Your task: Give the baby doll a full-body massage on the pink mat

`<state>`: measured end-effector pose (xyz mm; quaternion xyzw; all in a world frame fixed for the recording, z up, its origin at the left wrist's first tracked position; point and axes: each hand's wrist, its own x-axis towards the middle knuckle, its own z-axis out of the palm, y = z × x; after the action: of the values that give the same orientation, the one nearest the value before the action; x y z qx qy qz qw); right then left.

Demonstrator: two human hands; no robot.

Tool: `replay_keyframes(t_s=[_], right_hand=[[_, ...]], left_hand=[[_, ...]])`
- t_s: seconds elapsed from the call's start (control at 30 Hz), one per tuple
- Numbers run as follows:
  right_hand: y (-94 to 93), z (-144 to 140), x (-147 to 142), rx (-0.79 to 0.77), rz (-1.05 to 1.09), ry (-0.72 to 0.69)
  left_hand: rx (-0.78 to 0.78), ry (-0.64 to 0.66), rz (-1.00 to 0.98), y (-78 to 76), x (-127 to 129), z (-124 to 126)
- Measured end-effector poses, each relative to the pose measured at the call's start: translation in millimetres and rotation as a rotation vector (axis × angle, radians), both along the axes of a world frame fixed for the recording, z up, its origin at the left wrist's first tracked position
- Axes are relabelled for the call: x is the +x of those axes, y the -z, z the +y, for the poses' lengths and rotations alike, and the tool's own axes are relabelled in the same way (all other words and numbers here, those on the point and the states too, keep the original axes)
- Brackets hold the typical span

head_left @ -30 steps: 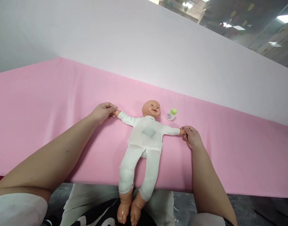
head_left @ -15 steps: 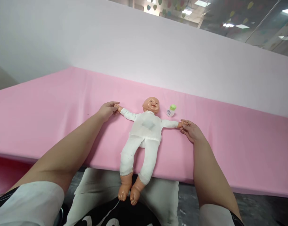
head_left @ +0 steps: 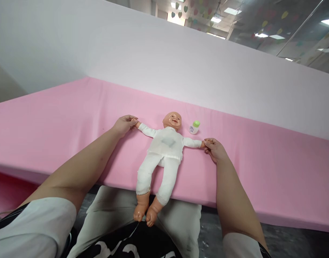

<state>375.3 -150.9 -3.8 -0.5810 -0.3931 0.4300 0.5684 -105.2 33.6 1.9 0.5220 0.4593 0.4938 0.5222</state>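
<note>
We see a baby doll (head_left: pixel 165 147) lying on its back on a pink tabletop (head_left: pixel 73 114), its head toward the far white wall (head_left: pixel 153 53) and its 2 arms stretched straight out to either side. The doll wears a white top and white leggings; a faint grey patch shows on the chest. Its legs run over the near edge of the tabletop, so the 2 bare feet hang past the edge above the person's lap.

Our left hand (head_left: pixel 124 125) rests at the end of the doll's outstretched arm on that side, the fingers (head_left: pixel 130 118) curled narrowly around the doll's small hand and pinching it against the pink surface. Our right hand (head_left: pixel 214 148) does the same at the other arm, its fingers closed on the doll's hand, knuckles up and the wrist lying on the tabletop. Both forearms reach in from the near corners, well apart from each other, with the doll between them.

Just beside the doll's head, on the side of the right hand, stands a small white bottle (head_left: pixel 193 127) with a green cap, near the head but not touching it and clear of the right hand. Above the white wall we make out glass panes and ceiling lights (head_left: pixel 230 10).
</note>
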Motion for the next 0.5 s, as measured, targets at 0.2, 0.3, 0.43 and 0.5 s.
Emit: replay_keyframes(t_s=[0.2,0.3,0.43,0.5], right_hand=[[1.8,4.9,-2.1,-0.011,-0.014,0.092],[0.8,5.0,-2.0,-0.035,-0.006,0.112],[-0.2,0.7,0.7,-0.008,0.077,0.051],[-0.2,-1.8,2.2,-0.004,0.113,0.002]], left_hand=[[-0.013,-0.039,0.020,-4.3,0.6,-0.9],[-0.048,-0.054,0.030,-6.9,0.2,-1.7],[-0.101,-0.027,-0.001,-9.0,-2.0,-2.2],[-0.097,0.002,-0.021,-8.5,-3.4,-1.9]])
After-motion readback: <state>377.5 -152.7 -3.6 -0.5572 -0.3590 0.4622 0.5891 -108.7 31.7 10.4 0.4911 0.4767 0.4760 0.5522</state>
